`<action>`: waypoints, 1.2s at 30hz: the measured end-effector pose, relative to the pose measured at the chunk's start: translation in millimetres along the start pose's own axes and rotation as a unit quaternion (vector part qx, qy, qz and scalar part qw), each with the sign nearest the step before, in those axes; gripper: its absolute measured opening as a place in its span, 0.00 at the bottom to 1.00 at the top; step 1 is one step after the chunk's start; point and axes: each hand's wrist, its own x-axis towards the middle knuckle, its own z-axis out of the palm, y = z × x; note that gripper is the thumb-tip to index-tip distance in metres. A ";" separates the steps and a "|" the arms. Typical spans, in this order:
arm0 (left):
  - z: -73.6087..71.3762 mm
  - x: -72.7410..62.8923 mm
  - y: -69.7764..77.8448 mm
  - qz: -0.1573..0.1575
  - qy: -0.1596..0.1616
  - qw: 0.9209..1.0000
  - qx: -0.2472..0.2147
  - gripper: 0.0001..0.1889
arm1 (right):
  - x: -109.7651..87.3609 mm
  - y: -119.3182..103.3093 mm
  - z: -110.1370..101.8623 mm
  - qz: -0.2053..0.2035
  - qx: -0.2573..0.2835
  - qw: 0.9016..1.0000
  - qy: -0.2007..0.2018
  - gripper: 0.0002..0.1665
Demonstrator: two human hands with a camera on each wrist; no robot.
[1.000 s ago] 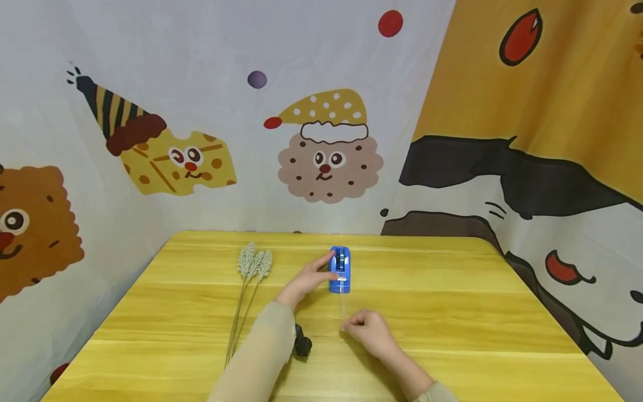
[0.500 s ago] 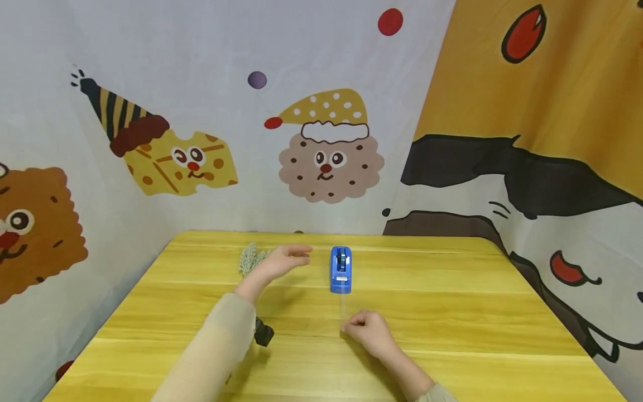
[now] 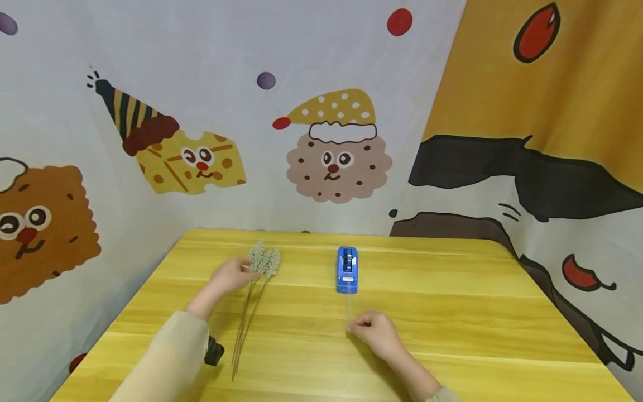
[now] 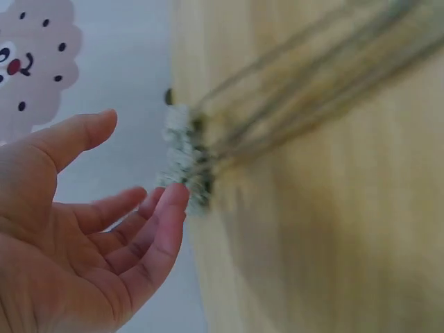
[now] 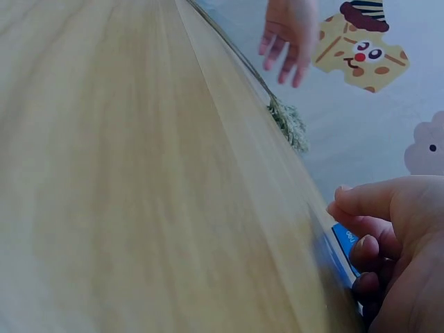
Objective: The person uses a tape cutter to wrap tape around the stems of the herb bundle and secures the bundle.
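Several dried flower stems with pale grey-green heads (image 3: 257, 259) lie on the left part of the table. My left hand (image 3: 231, 274) is over their heads, fingers apart. In the left wrist view that hand (image 4: 104, 243) is relaxed beside the flower heads (image 4: 182, 149), holding nothing. At the middle back stands a blue tape dispenser (image 3: 347, 286). A strip of clear tape (image 3: 350, 307) runs from it toward me, and my right hand (image 3: 378, 335) pinches its end between thumb and forefinger. The right wrist view shows this hand (image 5: 409, 236) partly hiding the dispenser (image 5: 343, 243).
All this is on a yellow wood-grain table (image 3: 462, 312). A cloth (image 3: 281, 33) printed with cartoon figures hangs behind its back edge. Below the left sleeve is a small black block (image 3: 214, 352) at the forearm.
My left hand has let go of the tape dispenser and moved left to the flower heads. The right hand stays in place with the tape end. The view has turned slightly left.
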 end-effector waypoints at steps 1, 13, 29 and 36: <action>1.6 -1.7 -4.0 -0.011 -0.002 1.000 0.005 0.35 | 0.1 0.1 0.0 0.008 0.002 1.000 0.000 0.06; 19.8 -6.9 -30.1 -0.068 -0.033 0.997 -0.033 0.42 | 0.8 -3.4 1.6 0.048 -0.010 0.999 -0.014 0.06; 31.7 -3.1 -34.5 -0.087 -0.030 0.990 -0.104 0.25 | 1.6 -4.6 -0.1 0.054 -0.022 0.998 -0.015 0.06; 34.1 -2.3 -35.8 -0.083 -0.017 0.990 -0.113 0.24 | 1.6 -4.5 1.6 0.046 -0.019 0.999 -0.011 0.06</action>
